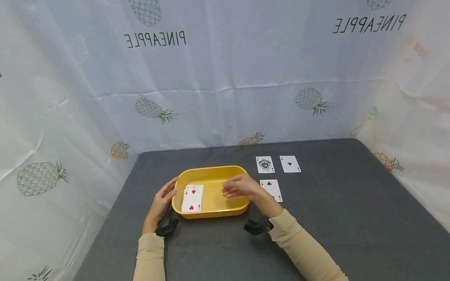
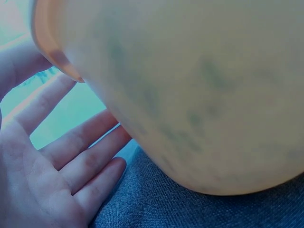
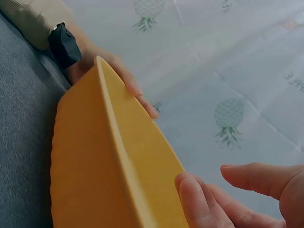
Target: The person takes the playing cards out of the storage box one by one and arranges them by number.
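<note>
A yellow plastic tray [image 1: 225,214] stands on the dark cloth in the head view. Inside it, at the left end, lies a small stack of playing cards with a two of hearts [image 1: 192,198] uppermost. My left hand [image 1: 163,199] rests along the tray's left end. In the left wrist view its extended fingers [image 2: 80,140] touch the outer wall. Over the tray's right half hovers my right hand [image 1: 241,185], thumb and loosely bent fingers apart in the right wrist view, with nothing between them.
Right of the tray lie an ornate ace card [image 1: 265,164], an ace of clubs [image 1: 290,164] and a clubs card [image 1: 271,189] partly covered by the right forearm. A pineapple-print curtain [image 1: 218,113] hangs behind the table [image 1: 337,218].
</note>
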### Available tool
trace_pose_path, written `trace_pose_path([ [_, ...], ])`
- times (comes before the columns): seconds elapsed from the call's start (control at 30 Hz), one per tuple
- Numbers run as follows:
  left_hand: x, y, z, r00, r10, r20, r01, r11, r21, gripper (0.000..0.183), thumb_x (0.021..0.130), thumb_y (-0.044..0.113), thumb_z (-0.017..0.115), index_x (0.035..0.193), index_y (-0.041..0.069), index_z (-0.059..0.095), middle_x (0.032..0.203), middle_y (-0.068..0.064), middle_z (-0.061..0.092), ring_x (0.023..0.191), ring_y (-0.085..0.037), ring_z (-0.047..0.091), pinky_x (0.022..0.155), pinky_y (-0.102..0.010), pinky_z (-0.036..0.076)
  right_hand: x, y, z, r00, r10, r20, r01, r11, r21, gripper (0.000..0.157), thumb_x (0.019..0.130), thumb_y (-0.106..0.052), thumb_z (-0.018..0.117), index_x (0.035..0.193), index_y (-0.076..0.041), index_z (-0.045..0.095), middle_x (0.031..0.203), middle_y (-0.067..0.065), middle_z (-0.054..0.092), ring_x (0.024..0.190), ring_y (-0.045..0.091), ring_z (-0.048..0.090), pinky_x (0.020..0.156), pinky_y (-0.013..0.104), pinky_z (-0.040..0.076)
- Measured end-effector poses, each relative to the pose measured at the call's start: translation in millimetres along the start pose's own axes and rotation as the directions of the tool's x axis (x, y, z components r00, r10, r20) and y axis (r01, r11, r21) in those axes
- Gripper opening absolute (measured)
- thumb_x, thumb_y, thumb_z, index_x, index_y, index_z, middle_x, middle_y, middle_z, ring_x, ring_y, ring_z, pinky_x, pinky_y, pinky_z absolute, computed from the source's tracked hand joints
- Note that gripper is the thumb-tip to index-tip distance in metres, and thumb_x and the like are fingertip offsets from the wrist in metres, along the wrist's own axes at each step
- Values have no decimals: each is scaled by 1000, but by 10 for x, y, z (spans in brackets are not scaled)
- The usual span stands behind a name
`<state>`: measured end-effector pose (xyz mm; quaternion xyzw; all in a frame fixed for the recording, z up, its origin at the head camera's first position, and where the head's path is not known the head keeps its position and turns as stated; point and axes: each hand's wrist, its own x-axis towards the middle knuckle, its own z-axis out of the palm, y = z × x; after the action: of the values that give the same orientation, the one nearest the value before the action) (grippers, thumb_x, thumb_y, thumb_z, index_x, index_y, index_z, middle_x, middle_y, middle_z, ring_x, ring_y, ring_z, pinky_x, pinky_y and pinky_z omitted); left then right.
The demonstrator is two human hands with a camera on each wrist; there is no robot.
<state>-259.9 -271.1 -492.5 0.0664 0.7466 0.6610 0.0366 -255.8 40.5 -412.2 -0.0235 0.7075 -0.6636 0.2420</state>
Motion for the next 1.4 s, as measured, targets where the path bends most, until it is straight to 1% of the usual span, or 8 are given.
trace_pose_path([
  [0.2,-2,10,-6,1000,11,1,-11,1000,-13,52,100,18,50,148,3,34,115,28,57,106,10,57,89,-9,47,114,44,162,1000,21,-12,-20,999,39,35,91,-5,61,117,19,58,80,8,73,67,11,70,84,42,55],
  [0.33,9,6,-6,1000,10,9,-10,1000,-10,53,100,18,50,148,3,34,114,28,56,106,11,56,89,-9,46,200,82,277,997,55,-57,-52,998,45,30,90,-6,63,111,15,64,78,8,72,65,13,70,79,38,57],
  [0.57,15,8,-1,1000,22,22,-21,1000,-10,52,101,17,49,148,3,34,115,28,57,107,10,57,89,-10,47,322,165,486,988,117,-99,-119,993,-13,23,87,-6,67,102,11,69,86,17,74,68,17,72,70,32,59],
  [0.77,18,16,-12,1000,13,8,-13,1000,-6,53,100,18,50,148,3,34,116,25,56,106,10,57,89,-10,47,383,174,642,971,189,-145,-197,979,-45,20,85,-10,71,97,5,70,87,18,74,63,16,70,61,27,57],
  [1.0,20,15,-16,999,-26,-24,26,1000,15,53,99,21,53,148,7,37,129,6,54,105,10,57,88,-10,47,435,145,723,949,275,-155,-276,961,10,24,86,-14,71,102,4,70,92,17,74,72,21,74,62,26,58],
  [1.27,17,-16,-3,1000,21,2,-21,1000,13,52,100,17,50,148,3,35,116,22,56,106,8,57,88,-10,47,462,134,782,940,306,-151,-296,951,87,25,85,-9,71,105,5,68,94,19,73,75,23,74,64,29,58],
  [1.33,13,-22,7,1000,29,0,-29,999,31,51,100,16,51,147,4,35,120,18,56,106,9,56,88,-10,47,472,132,780,940,303,-155,-294,953,79,23,84,-8,71,103,5,69,93,19,73,74,22,74,64,29,58],
  [1.4,8,-22,21,999,36,-4,-36,998,61,51,100,17,52,147,5,36,128,7,56,106,10,55,88,-10,46,484,126,774,938,304,-165,-296,953,69,21,84,-7,72,101,5,70,87,17,73,69,20,72,64,28,58],
])
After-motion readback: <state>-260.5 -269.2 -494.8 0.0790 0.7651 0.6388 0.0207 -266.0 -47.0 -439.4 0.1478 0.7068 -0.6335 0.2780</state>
